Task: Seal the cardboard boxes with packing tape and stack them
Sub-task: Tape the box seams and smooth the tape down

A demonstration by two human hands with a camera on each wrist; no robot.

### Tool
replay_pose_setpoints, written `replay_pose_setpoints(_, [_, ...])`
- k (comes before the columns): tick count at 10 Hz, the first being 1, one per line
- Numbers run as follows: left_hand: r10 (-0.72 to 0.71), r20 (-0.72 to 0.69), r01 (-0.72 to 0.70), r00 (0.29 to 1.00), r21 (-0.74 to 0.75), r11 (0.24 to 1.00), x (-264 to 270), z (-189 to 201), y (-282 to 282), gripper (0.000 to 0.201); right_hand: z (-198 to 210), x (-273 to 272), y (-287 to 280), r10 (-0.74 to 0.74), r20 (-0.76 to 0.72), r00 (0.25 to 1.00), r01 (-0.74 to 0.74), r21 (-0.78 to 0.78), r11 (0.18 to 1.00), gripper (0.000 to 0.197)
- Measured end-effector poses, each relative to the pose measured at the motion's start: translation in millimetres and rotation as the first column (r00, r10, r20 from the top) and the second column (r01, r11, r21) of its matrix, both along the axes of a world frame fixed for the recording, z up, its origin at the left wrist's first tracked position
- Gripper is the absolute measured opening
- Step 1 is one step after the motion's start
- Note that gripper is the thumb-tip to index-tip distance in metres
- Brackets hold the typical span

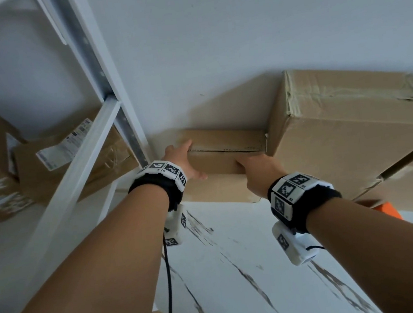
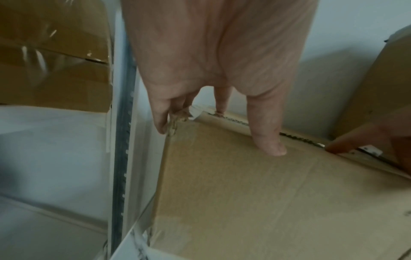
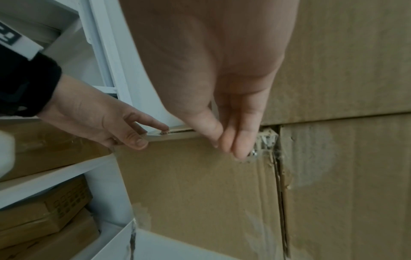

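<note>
A small cardboard box lies on the white marbled table against the wall. Its top seam shows a dark gap with torn tape remnants. My left hand rests on its left end: the thumb presses the near face and straight fingers reach over the top and the corner. My right hand touches the box's upper right corner with straight, closed fingertips. In the right wrist view the left hand has its index finger on the seam. No tape roll is visible.
A large taped cardboard box stands right against the small one, on top of another box. A white metal shelf rack with several boxes stands close on the left. An orange object peeks out lower right.
</note>
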State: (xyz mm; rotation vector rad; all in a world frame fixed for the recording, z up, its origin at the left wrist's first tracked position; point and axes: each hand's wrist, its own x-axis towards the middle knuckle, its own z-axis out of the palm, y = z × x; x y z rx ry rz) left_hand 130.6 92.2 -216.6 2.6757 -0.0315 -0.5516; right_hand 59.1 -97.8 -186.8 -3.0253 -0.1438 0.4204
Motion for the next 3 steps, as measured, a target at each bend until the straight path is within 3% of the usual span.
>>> replay_pose_setpoints(3, [-0.030,0.153,0.007,0.988,0.151,0.988,-25,8,-17,0.097,6,-32,-30,-0.053,0.029,0.998,0.048,0.162,0.986,0.044])
